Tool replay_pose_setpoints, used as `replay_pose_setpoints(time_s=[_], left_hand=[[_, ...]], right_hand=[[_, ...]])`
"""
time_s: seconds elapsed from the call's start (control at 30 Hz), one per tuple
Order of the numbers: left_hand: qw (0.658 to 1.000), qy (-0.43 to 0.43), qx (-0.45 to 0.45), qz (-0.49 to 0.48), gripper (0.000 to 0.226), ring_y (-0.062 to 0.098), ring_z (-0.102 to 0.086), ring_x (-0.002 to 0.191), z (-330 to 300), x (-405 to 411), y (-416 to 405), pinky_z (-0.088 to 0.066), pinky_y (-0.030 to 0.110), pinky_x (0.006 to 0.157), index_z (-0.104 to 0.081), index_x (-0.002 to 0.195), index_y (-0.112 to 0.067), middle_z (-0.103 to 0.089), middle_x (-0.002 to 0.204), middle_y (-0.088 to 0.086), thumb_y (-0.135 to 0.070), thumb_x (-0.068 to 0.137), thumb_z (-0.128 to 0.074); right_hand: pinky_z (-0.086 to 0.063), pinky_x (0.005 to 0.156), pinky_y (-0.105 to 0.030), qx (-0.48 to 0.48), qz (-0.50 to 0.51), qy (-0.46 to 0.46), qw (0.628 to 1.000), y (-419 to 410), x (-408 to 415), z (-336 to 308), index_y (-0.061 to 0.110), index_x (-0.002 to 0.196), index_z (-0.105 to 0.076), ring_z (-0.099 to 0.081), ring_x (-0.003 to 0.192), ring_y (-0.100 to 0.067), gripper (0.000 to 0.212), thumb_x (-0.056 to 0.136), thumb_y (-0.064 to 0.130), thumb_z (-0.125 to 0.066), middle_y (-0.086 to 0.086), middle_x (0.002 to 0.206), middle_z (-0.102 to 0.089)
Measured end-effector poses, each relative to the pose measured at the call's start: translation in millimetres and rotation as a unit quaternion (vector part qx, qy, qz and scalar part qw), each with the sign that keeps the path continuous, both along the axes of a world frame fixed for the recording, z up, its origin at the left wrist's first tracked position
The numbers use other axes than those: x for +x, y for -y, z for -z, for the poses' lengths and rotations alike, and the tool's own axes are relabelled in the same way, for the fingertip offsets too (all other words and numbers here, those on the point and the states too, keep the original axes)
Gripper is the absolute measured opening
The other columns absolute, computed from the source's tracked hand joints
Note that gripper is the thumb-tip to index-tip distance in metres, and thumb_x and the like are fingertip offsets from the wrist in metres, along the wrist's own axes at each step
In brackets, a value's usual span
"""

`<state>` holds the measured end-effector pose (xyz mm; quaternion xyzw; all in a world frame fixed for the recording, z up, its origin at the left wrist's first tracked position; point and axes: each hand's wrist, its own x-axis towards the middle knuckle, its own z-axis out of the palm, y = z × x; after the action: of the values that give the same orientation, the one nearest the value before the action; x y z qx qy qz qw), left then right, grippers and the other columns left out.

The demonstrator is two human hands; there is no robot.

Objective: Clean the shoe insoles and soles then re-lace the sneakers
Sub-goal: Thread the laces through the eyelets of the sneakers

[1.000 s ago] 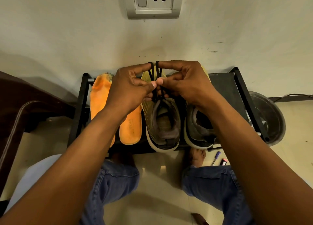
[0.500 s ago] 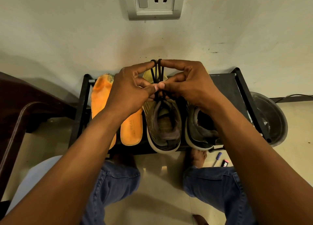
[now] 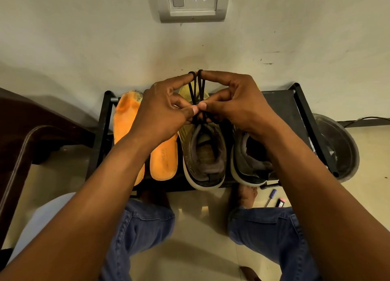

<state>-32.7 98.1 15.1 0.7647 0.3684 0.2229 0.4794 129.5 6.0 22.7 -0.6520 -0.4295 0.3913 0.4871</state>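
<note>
Your left hand [image 3: 162, 113] and right hand [image 3: 234, 105] each pinch a loop of the black lace [image 3: 196, 94] above the left sneaker [image 3: 202, 151], which sits on the black rack [image 3: 282, 103]. The knot looks hidden, maybe.

A home, judging by the low shoe rack [image 3: 280, 103], wall socket [image 3: 191, 0] and tiled floor [image 3: 202, 249].

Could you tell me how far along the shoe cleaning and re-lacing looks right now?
Late stage. Both hands, left hand and right hand, hold loops of the black lace over the left sneaker, apparently tying it. Two orange insoles lie out on the rack, not yet reinserted. The right sneaker's lacing is hidden.
</note>
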Motion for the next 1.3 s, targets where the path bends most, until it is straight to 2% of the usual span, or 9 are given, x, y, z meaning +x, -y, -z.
replay_pose_setpoints(time_s=[0.2, 0.3, 0.4, 0.53, 0.73, 0.83, 0.97, 1.1, 1.3], left_hand=[[1.000, -0.019, 0.018, -0.006, 0.063, 0.004, -0.074, 0.074, 3.0, -0.4, -0.8, -0.060, 0.043, 0.085, -0.055, 0.135, -0.027, -0.077, 0.074, -0.009, -0.012, 0.080, -0.082], [0.997, -0.043, 0.056, -0.016, 0.056, 0.004, -0.072, 0.067, 2.9, -0.8, -0.3, -0.060, 0.037, 0.077, -0.047, 0.121, -0.024, -0.076, 0.074, -0.008, -0.012, 0.079, -0.082], [0.993, -0.048, 0.108, 0.000, 0.063, 0.002, -0.070, 0.068, 0.3, -0.2, 3.3, -0.059, 0.026, 0.072, -0.042, 0.127, -0.024, -0.074, 0.076, -0.007, -0.010, 0.079, -0.081], [0.986, -0.044, 0.156, 0.032, 0.073, 0.001, -0.069, 0.069, -3.0, -0.7, 6.7, -0.059, 0.025, 0.071, -0.041, 0.140, -0.026, -0.072, 0.076, -0.009, -0.005, 0.081, -0.079], [0.966, -0.055, 0.241, 0.073, 0.082, 0.011, -0.072, 0.080, -3.5, 1.3, 10.8, -0.061, 0.040, 0.080, -0.038, 0.150, -0.028, -0.074, 0.082, -0.008, -0.003, 0.081, -0.075], [0.976, -0.044, 0.203, 0.066, 0.082, 0.004, -0.072, 0.082, -2.9, 0.1, 8.7, -0.060, 0.034, 0.085, -0.039, 0.150, -0.029, -0.075, 0.083, -0.011, -0.005, 0.081, -0.078], [0.996, -0.053, 0.067, 0.030, 0.073, -0.003, -0.070, 0.087, 2.3, 1.3, 2.4, -0.056, 0.028, 0.089, -0.040, 0.149, -0.026, -0.076, 0.082, -0.014, -0.013, 0.086, -0.076], [0.996, -0.003, -0.090, -0.029, 0.061, 0.012, -0.072, 0.096, 7.1, 5.9, -0.4, -0.055, 0.045, 0.097, -0.045, 0.146, -0.022, -0.078, 0.091, -0.009, -0.010, 0.091, -0.068], [0.985, 0.065, -0.141, -0.070, 0.046, 0.009, -0.073, 0.078, 2.4, 3.6, -3.2, -0.057, 0.033, 0.079, -0.063, 0.131, -0.014, -0.075, 0.074, -0.005, -0.006, 0.087, -0.076]], right_hand=[[-0.062, 0.072, -0.053, -0.017, 0.036, -0.018, 0.999, -1.0, -3.5, 0.8, 0.001, 0.118, -0.058, -0.075, 0.074, -0.039, 0.042, 0.083, 0.000, -0.079, -0.020, 0.079, -0.075], [-0.061, 0.073, -0.050, -0.040, 0.036, -0.019, 0.998, -0.9, -2.2, -0.9, -0.009, 0.100, -0.066, -0.073, 0.079, -0.045, 0.021, 0.083, -0.003, -0.078, -0.026, 0.080, -0.073], [-0.062, 0.077, -0.048, -0.055, 0.016, -0.023, 0.998, -0.6, -2.0, -2.3, -0.007, 0.091, -0.072, -0.072, 0.082, -0.045, 0.008, 0.085, -0.004, -0.075, -0.024, 0.080, -0.074], [-0.063, 0.074, -0.036, -0.065, 0.000, -0.014, 0.998, 0.4, -2.0, -4.3, -0.001, 0.087, -0.075, -0.074, 0.074, -0.031, 0.007, 0.084, 0.004, -0.078, -0.018, 0.079, -0.076], [-0.063, 0.075, -0.040, -0.062, 0.001, 0.000, 0.998, 0.5, -1.3, -2.7, -0.001, 0.088, -0.076, -0.074, 0.078, -0.035, 0.020, 0.081, 0.016, -0.083, -0.015, 0.078, -0.076], [-0.063, 0.071, -0.037, -0.057, 0.009, 0.013, 0.998, -1.6, -3.5, -0.6, -0.005, 0.092, -0.073, -0.074, 0.069, -0.026, 0.017, 0.085, 0.009, -0.079, -0.015, 0.076, -0.076], [-0.061, 0.072, -0.046, -0.045, 0.011, 0.009, 0.999, -5.0, -6.0, 3.1, -0.001, 0.088, -0.065, -0.073, 0.071, -0.030, 0.007, 0.089, -0.001, -0.073, -0.025, 0.084, -0.074], [-0.063, 0.068, -0.039, -0.035, 0.001, 0.020, 0.999, -5.8, -6.0, 3.9, -0.002, 0.094, -0.067, -0.075, 0.071, -0.026, 0.008, 0.088, -0.001, -0.073, -0.022, 0.082, -0.074], [-0.063, 0.068, -0.035, -0.034, 0.006, 0.011, 0.999, -6.3, -5.5, 3.4, -0.001, 0.107, -0.065, -0.076, 0.073, -0.026, 0.022, 0.088, 0.003, -0.075, -0.016, 0.083, -0.076]])
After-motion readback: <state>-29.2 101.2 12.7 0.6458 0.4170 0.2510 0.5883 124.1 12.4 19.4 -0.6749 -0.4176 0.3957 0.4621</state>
